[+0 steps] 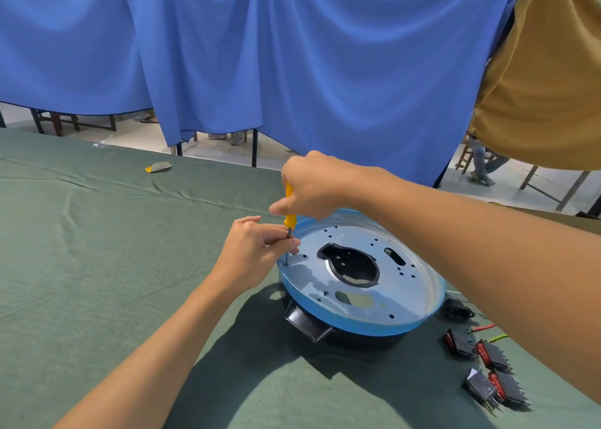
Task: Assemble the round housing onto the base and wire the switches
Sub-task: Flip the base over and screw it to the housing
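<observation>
A round metal housing (400, 295) with a blue film rim sits on a black base (309, 324) on the green table. My right hand (312, 184) grips the yellow handle of a screwdriver (288, 214), held upright with its tip at the housing's left rim. My left hand (250, 253) pinches the screwdriver's metal shaft just above the tip. Several black rocker switches (487, 370) with red faces lie to the right of the housing. Red and yellow-green wires (487, 331) lie beside them.
A green cloth (97, 249) covers the table. A small yellow and grey scrap (158, 167) lies at the far left. A black plug part (457, 310) rests behind the switches. Blue and tan curtains (292, 54) hang behind the table.
</observation>
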The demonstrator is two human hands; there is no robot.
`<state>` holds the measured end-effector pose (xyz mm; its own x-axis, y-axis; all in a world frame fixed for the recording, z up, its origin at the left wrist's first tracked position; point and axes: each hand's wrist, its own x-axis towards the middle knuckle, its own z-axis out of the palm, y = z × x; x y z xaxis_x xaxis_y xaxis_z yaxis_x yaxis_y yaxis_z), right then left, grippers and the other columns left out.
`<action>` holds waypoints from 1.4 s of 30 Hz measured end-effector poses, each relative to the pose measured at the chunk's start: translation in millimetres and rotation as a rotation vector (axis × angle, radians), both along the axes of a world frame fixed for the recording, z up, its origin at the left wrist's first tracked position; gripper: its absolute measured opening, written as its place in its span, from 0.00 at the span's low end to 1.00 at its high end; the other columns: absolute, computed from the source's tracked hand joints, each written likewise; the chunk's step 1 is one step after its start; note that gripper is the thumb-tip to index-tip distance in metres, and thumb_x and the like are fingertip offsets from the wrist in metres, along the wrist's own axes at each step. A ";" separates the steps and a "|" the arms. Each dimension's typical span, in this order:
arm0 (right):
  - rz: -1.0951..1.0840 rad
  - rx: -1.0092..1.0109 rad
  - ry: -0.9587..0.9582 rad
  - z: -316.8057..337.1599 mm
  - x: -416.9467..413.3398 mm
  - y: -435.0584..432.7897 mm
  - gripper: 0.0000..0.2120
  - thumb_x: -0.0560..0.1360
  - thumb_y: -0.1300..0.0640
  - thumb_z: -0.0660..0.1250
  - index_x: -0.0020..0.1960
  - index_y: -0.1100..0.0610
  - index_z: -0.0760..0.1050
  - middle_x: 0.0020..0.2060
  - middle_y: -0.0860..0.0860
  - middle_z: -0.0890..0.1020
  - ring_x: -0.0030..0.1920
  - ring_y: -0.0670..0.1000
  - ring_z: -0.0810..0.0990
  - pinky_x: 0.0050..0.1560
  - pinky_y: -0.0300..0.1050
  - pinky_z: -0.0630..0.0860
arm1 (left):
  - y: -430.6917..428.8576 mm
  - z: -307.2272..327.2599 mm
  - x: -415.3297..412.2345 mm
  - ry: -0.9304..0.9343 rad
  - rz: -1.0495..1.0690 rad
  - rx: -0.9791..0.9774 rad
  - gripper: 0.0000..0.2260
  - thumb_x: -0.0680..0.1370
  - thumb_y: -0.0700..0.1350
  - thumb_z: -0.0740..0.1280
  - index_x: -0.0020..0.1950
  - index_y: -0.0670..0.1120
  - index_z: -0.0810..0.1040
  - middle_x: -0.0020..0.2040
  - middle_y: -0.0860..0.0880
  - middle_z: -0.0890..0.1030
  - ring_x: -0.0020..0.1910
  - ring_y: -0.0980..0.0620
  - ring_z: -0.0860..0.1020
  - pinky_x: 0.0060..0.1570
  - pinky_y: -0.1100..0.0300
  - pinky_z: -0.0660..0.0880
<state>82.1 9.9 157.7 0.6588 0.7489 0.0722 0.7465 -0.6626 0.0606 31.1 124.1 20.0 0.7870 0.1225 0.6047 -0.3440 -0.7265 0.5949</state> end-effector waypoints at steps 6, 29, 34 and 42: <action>0.003 0.038 0.030 -2.5 1.2 -0.3 0.12 0.74 0.54 0.68 0.36 0.58 0.71 0.30 0.56 0.80 0.26 0.52 0.81 0.30 0.46 0.80 | 1.8 -0.8 -0.9 0.044 -0.096 -0.006 0.05 0.78 0.41 0.70 0.45 0.44 0.87 0.45 0.59 0.85 0.50 0.65 0.80 0.69 0.49 0.63; -0.008 -0.092 0.017 -4.1 1.5 3.0 0.18 0.78 0.54 0.61 0.30 0.59 0.68 0.19 0.53 0.74 0.32 0.57 0.81 0.27 0.39 0.70 | -2.6 -5.6 1.0 -0.014 -0.090 -0.108 0.02 0.73 0.41 0.76 0.43 0.43 0.87 0.40 0.66 0.82 0.43 0.67 0.79 0.64 0.43 0.68; 0.112 -0.156 -0.064 4.6 -3.3 6.6 0.05 0.74 0.58 0.68 0.45 0.61 0.77 0.38 0.57 0.82 0.44 0.57 0.83 0.33 0.45 0.74 | 1.8 -4.0 4.4 0.058 -0.127 -0.112 0.05 0.76 0.41 0.72 0.43 0.45 0.87 0.42 0.61 0.85 0.50 0.61 0.81 0.71 0.49 0.60; 0.044 -0.143 -0.041 5.6 -1.6 4.3 0.18 0.79 0.50 0.63 0.35 0.59 0.70 0.21 0.52 0.74 0.22 0.50 0.80 0.26 0.40 0.74 | 0.2 -4.7 3.9 -0.083 -0.004 -0.113 0.02 0.71 0.39 0.76 0.42 0.45 0.88 0.43 0.60 0.82 0.49 0.69 0.77 0.65 0.53 0.63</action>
<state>80.5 14.2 163.3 0.6239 0.7815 -0.0112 0.7696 -0.6118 0.1828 35.1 124.3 15.3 0.7358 0.1906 0.6499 -0.3981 -0.6546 0.6427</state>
